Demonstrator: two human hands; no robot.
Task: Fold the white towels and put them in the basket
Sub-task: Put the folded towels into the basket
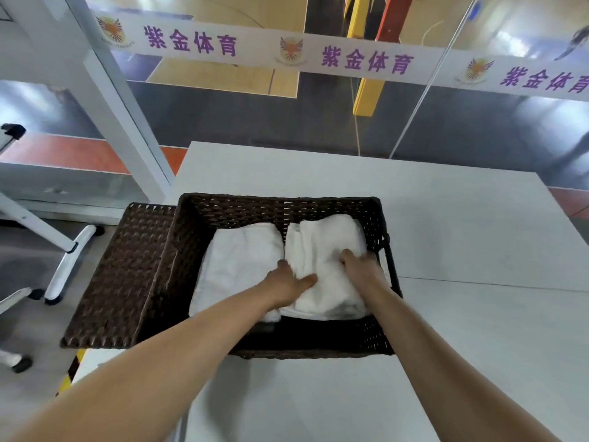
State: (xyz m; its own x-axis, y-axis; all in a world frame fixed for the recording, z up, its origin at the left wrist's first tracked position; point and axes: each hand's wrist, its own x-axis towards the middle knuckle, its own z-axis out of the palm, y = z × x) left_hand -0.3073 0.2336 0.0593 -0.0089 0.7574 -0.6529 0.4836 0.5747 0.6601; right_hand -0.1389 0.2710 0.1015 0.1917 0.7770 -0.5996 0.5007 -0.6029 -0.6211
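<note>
left grip (288,282): thumb atop folded right towel (325,247), fingers tucked down its left edge, pinching it | right grip (360,263): fingers curled into same towel, holding it | right towel: inside basket (287,205) on worktop (462,234), touching left towel (242,260)

Head view — down, close over basket (280,207)

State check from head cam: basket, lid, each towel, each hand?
basket, lid open, on the table
lid, swung out to the left
left towel, folded, lying in the basket
right towel, folded, in the basket, held at both sides
left hand, grips right towel, thumb on top
right hand, grips right towel
</note>
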